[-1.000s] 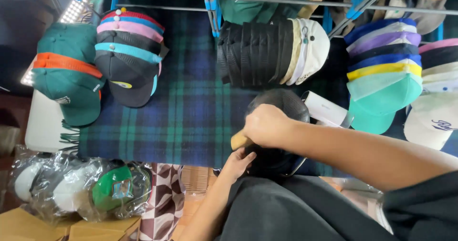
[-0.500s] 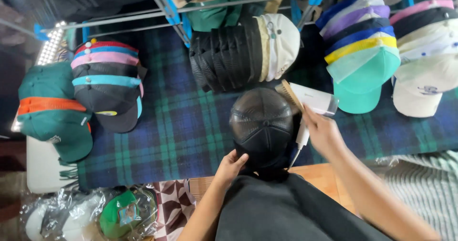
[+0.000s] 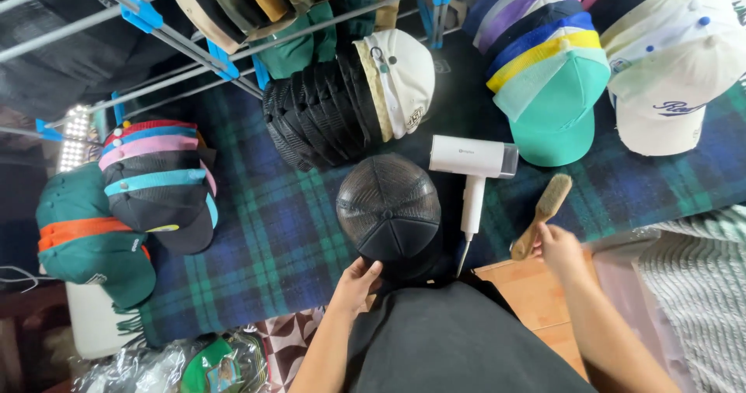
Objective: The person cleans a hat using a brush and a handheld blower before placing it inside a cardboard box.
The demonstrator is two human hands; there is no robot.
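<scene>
The left hand [image 3: 359, 280] is clasped on the near edge of the black mesh cap [image 3: 388, 210], fingers curled over the rim at its lower left. The right hand [image 3: 561, 251] is closed around the handle end of a wooden brush [image 3: 542, 214], which is held to the right of the cap, its bristled head pointing up and away from the person. Between the brush and the cap a white hair dryer [image 3: 474, 177] lies untouched on the plaid blanket [image 3: 264, 237], just beside the cap's right side.

For steady handling, the cap would best be kept pinned at its rim while the brush is worked lightly across the panels, so the mesh is not dented (a judgement only).

The cap is seen crown-up, dark and rounded, with fine mesh panels meeting at a top button; its brim is hidden beneath the crown, toward the person. Directly behind the cap a row of black caps [image 3: 318, 117] is stacked, and left of the cap a pile with coloured brims [image 3: 155, 183] rests.
</scene>
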